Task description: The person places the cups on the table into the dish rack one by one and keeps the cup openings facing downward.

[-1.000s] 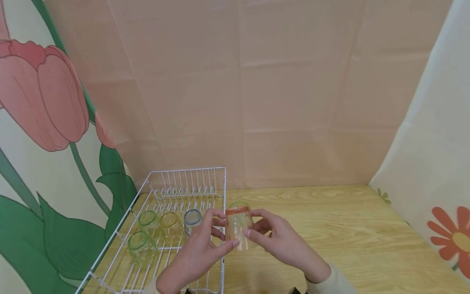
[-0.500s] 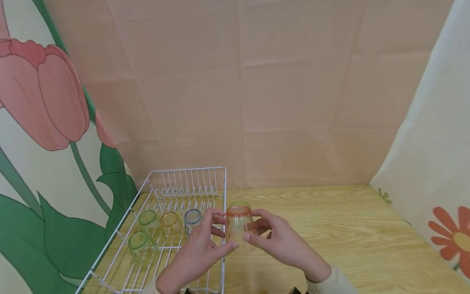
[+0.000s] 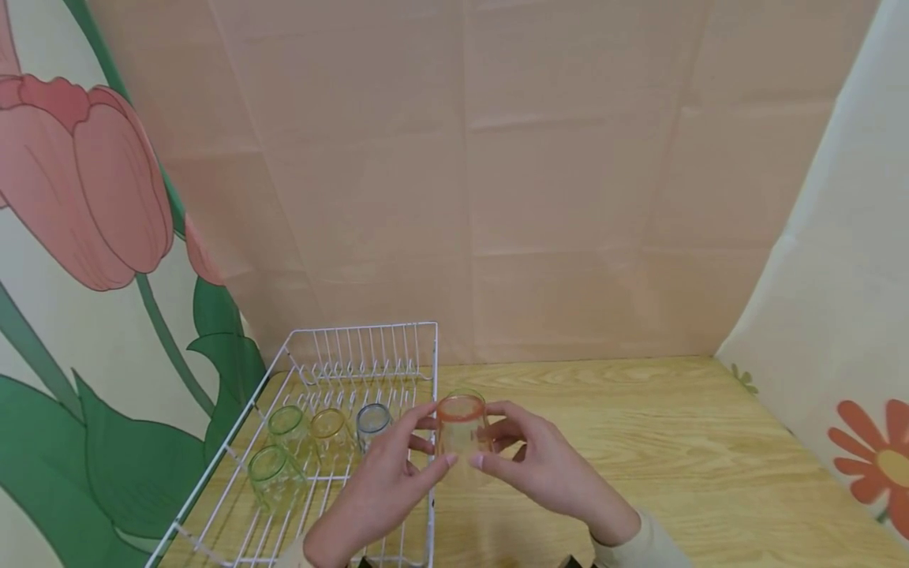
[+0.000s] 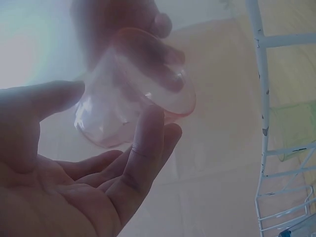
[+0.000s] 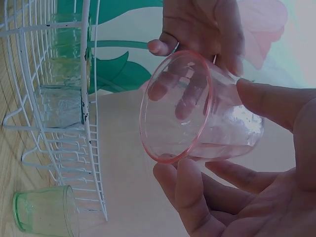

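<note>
A clear tumbler with a pinkish-red rim (image 3: 461, 432) is held up between both hands, beside the rack's right edge. My left hand (image 3: 383, 483) grips its left side, thumb in front and fingers on the far side. From the right, my right hand (image 3: 545, 464) holds it between thumb and fingertips. In the right wrist view the tumbler (image 5: 227, 126) is tilted, its wide rim turned away from the right palm. The left wrist view shows the same glass (image 4: 111, 111) near the left thumb and fingers. Behind it, a green tumbler (image 5: 47, 211) stands on the table, mostly hidden in the head view.
A white wire dish rack (image 3: 431, 521) stands at the left. In it are two green tumblers (image 3: 273, 477), an amber-rimmed one (image 3: 332, 438) and a blue-rimmed one (image 3: 372, 420). The wood-grain table (image 3: 639, 442) extends right. Printed cloths (image 3: 604, 181) hang around it.
The red-rimmed tumbler has tilted between the hands, its rim changing from a thin band to a rounder ring. The left thumb has moved slightly upward. The rack's tumblers have not moved.
</note>
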Available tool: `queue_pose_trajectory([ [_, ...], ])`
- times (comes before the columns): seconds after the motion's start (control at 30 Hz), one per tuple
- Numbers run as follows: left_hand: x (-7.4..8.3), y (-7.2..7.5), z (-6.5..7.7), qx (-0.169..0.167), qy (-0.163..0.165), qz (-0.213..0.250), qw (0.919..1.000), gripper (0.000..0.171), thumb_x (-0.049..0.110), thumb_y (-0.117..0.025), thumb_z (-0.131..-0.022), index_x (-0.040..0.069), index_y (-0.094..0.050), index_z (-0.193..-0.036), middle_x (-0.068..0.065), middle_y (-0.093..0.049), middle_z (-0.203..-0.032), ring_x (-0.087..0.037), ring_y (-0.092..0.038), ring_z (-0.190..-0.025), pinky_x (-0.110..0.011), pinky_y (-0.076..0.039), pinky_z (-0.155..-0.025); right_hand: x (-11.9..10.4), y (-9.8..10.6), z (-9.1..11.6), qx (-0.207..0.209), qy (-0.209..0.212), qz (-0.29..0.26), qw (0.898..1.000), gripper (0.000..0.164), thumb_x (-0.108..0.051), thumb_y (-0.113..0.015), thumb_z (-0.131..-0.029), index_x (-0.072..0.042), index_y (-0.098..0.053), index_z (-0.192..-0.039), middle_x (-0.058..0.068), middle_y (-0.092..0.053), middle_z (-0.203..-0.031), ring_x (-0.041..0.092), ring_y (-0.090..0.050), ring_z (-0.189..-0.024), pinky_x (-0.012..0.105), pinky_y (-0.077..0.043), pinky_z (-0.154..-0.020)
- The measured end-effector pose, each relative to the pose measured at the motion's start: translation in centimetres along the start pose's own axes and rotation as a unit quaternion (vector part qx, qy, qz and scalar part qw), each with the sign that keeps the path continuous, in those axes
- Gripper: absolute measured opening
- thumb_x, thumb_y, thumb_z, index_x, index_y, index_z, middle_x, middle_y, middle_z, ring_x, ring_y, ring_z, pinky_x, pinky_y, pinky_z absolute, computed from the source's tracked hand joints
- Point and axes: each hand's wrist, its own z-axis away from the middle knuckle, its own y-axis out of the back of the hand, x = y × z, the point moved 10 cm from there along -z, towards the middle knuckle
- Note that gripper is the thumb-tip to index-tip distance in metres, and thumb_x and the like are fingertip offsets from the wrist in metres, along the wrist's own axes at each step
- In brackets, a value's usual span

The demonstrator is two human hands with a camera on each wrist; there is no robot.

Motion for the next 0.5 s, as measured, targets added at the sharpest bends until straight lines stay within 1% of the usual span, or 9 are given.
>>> queue_pose_trajectory([
  [0.17, -0.16, -0.15, -0.01, -0.002, 0.011, -0.002, 0.9999, 0.06, 0.048, -0.06, -0.088, 0.027, -0.038, -0.139, 0.003, -0.057, -0.112, -0.011, -0.058, -0.095, -0.022, -0.05, -0.066, -0.17, -0.1, 0.1, 0.0, 0.008, -0.003, 1.0, 0.049, -0.043, -0.072, -0.08, -0.026, -0.052, -0.122, -0.003, -0.067, -0.103, 0.016, -0.06, -0.091, 0.026, -0.051, -0.062],
  [0.33, -0.18, -0.16, 0.01, -0.002, 0.013, -0.001, 0.9999, 0.062, 0.049, -0.061, -0.087, 0.027, -0.037, -0.139, 0.006, -0.055, -0.114, -0.011, -0.057, -0.095, -0.022, -0.05, -0.067, -0.11, -0.28, 0.12, -0.007, 0.008, -0.008, 1.0, 0.051, -0.043, -0.073, -0.079, -0.028, -0.052, -0.123, -0.004, -0.067, -0.106, 0.017, -0.06, -0.094, 0.027, -0.052, -0.062],
  [0.5, -0.29, -0.21, -0.09, -0.007, 0.022, 0.007, 0.9997, 0.067, 0.052, -0.061, -0.085, 0.026, -0.033, -0.14, 0.004, -0.053, -0.117, -0.013, -0.057, -0.094, -0.023, -0.051, -0.066, -0.24, -0.34, 0.07, -0.006, 0.019, -0.008, 1.0, 0.052, -0.043, -0.074, -0.078, -0.027, -0.052, -0.123, -0.003, -0.067, -0.108, 0.017, -0.061, -0.095, 0.028, -0.052, -0.062],
])
